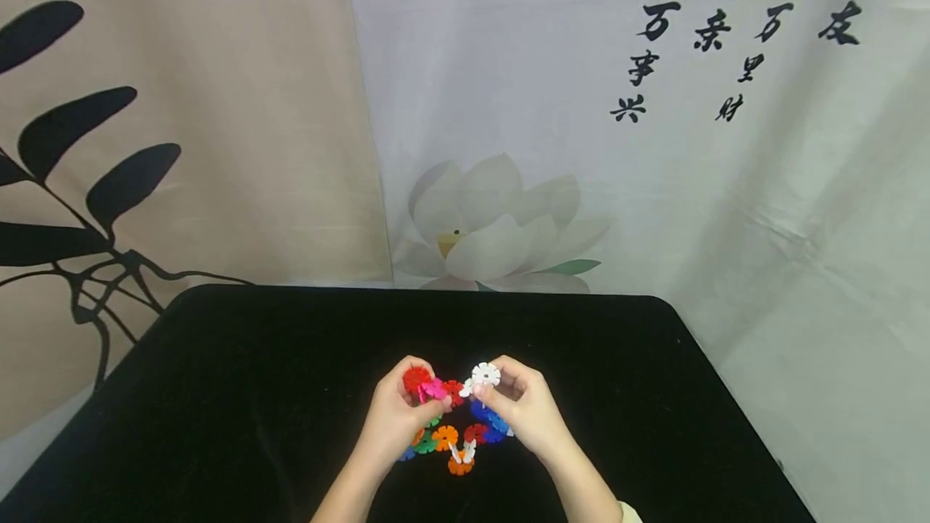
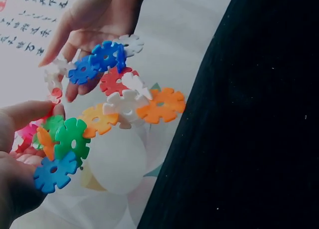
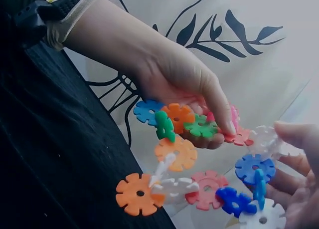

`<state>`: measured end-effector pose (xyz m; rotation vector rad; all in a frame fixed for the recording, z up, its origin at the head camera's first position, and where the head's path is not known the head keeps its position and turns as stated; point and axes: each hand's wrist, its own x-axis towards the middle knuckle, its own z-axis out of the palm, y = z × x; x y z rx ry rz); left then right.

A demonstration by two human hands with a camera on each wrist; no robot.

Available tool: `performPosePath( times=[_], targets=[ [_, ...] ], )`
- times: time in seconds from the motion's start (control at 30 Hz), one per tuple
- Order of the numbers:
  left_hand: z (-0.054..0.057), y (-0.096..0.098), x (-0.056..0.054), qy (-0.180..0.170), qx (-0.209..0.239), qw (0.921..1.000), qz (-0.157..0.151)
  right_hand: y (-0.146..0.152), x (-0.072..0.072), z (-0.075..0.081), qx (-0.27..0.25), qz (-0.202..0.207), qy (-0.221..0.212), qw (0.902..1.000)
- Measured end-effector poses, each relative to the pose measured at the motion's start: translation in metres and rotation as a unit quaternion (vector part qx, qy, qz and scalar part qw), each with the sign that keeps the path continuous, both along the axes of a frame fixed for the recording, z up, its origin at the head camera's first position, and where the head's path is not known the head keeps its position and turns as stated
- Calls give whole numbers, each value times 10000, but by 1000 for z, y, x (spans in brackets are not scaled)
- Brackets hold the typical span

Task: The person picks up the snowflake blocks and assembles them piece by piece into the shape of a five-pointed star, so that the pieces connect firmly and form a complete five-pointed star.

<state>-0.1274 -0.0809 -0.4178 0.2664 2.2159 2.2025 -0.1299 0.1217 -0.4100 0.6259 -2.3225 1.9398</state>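
Observation:
A chain of interlocking plastic snowflake discs hangs in a loop between my two hands. My left hand (image 1: 392, 414) pinches the left side, at a red disc (image 1: 416, 378) and a pink disc (image 1: 433, 389). On the other side, my right hand (image 1: 529, 408) pinches a white disc (image 1: 485, 374) between thumb and fingers. Lower in the loop are a green disc (image 2: 73, 140), a blue disc (image 2: 106, 56) and an orange disc (image 3: 140, 194) joined by white pieces (image 3: 175, 188). Fingers hide part of the chain in each view.
Beneath the hands lies a table with a black cloth (image 1: 276, 361). A pale backdrop (image 1: 508, 39) with a printed lotus (image 1: 501, 224), dark leaves (image 1: 73, 127) and brush characters stands behind its far edge. The left wrist wears a dark strap (image 3: 65, 4).

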Motion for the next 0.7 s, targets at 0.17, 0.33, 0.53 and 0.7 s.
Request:
performPosePath(
  times=[0.17, 0.33, 0.53, 0.7],
  targets=[
    [2, -4, -3, -346, 184, 9988, 301, 12, -5, 3, 567, -191, 12, 9982],
    [4, -5, -9, -695, 429, 9950, 572, 30, -9, -1, 444, -82, -246, 9987],
    [-1, -1, -13, -996, 936, 9894, 493, 37, -13, -13, -251, 19, -810, 9964],
    [-10, -3, -19, -1107, 1321, 9850, -52, 41, -20, -19, -405, -395, -1062, 9927]
  ],
)
